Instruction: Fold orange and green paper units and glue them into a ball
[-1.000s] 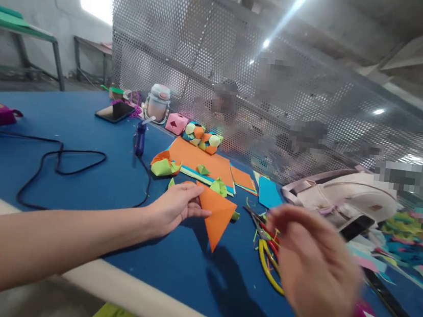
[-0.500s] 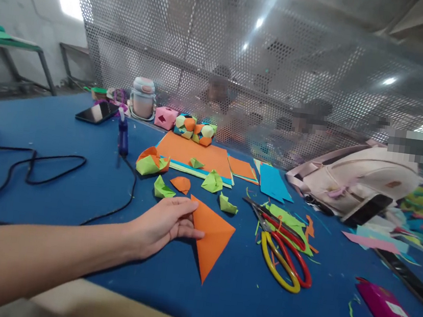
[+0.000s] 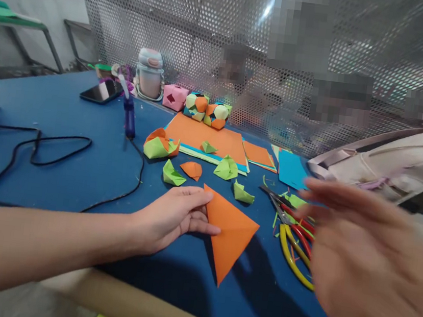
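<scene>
My left hand (image 3: pixel 179 219) pinches the left edge of a folded orange paper (image 3: pixel 231 230), thumb on top, just above the blue table. A crease runs across the paper, and one corner points down. At the right, my right hand (image 3: pixel 367 270) is smeared by motion and close to the camera; its fingers are not clear. It covers part of the scissors (image 3: pixel 295 256) with yellow and red handles. Beyond the left hand lie small folded green pieces (image 3: pixel 173 174), a small orange piece (image 3: pixel 191 170) and a green and orange folded unit (image 3: pixel 161 144).
Behind are orange sheets (image 3: pixel 210 138), blue paper (image 3: pixel 291 169), paper balls (image 3: pixel 217 114), a pink paper cube (image 3: pixel 175 97) and a bottle (image 3: pixel 149 74). A glue gun (image 3: pixel 129 115) stands with its black cord trailing left. A phone (image 3: pixel 102 91) and a pale bag (image 3: pixel 390 149) flank these.
My right hand has come into view from the lower right, over the scissors. The camera view has shifted slightly; my left hand still holds the orange paper.
</scene>
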The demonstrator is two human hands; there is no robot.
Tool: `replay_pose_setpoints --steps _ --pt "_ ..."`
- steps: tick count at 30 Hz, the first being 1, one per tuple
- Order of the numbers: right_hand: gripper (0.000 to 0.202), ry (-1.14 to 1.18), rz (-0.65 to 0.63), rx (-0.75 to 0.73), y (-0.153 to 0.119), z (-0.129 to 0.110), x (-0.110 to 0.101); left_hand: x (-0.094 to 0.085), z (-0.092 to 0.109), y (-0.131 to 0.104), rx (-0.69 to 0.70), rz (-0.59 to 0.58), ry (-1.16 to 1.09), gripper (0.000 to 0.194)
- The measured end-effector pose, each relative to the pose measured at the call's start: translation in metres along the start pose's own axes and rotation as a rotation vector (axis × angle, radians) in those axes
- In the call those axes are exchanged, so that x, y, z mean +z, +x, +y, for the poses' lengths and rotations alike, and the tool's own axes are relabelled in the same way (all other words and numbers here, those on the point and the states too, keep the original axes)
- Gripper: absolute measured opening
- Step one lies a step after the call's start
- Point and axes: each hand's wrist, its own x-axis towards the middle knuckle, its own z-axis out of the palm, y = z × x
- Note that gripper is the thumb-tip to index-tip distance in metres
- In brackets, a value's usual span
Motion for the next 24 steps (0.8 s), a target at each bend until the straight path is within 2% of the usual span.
replay_pose_setpoints --steps 2,4,6,7,10,15,17,20,24 --pt "0.03 0.115 -0.075 0.207 0.02 0.001 0.029 0.001 0.0 0.0 0.024 0.024 -0.015 0.018" --pt "0.032 0.218 -0.166 0.445 0.027 0.004 0.047 0.003 0.0 -0.001 0.048 0.033 -0.035 0.019" --pt "0.033 0.216 -0.247 0.566 0.023 0.008 0.054 0.003 0.0 -0.002 0.059 0.023 -0.045 0.02" --pt "0.031 0.187 -0.277 0.577 0.019 0.01 0.055 0.003 0.0 -0.002 0.065 0.021 -0.046 0.02" --pt "0.028 0.091 -0.29 0.502 0.011 0.014 0.05 0.003 0.0 -0.001 0.087 0.038 -0.035 0.017" --pt "0.02 -0.112 -0.11 0.231 0.013 0.009 0.048 0.004 -0.004 -0.001 0.025 -0.021 0.058 0.007" --pt "0.017 -0.16 -0.091 0.112 0.014 0.005 0.049 0.006 -0.006 -0.002 0.005 -0.051 0.082 0.009" --pt "0.015 -0.153 -0.146 0.051 0.012 0.0 0.051 0.008 -0.008 -0.003 0.005 -0.053 0.085 0.009" --pt "0.022 -0.061 -0.3 0.112 0.007 -0.003 0.052 0.007 -0.006 -0.003 0.033 -0.055 0.068 0.014"
